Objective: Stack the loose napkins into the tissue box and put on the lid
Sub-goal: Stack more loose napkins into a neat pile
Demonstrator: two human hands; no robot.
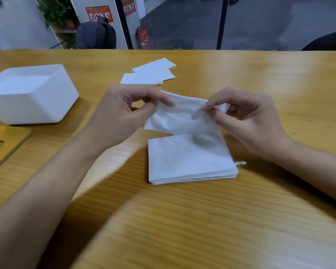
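Just above the napkin stack (190,158), one napkin (182,117) hangs pinched between both hands: left hand (122,113) at its nine o'clock end, right hand (246,121) at three. At ten o'clock the tissue box (31,94) stands open on the bench (202,220), possibly part-filled; the lid (6,144) lies near it.

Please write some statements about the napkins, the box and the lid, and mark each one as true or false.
1. The left hand and the right hand both pinch one napkin. True.
2. The lid sits on the box. False: it lies flat on the table beside the open box.
3. A stack of napkins lies below the held napkin. True.
4. Nothing lies behind the hands. False: a few loose napkins lie there.
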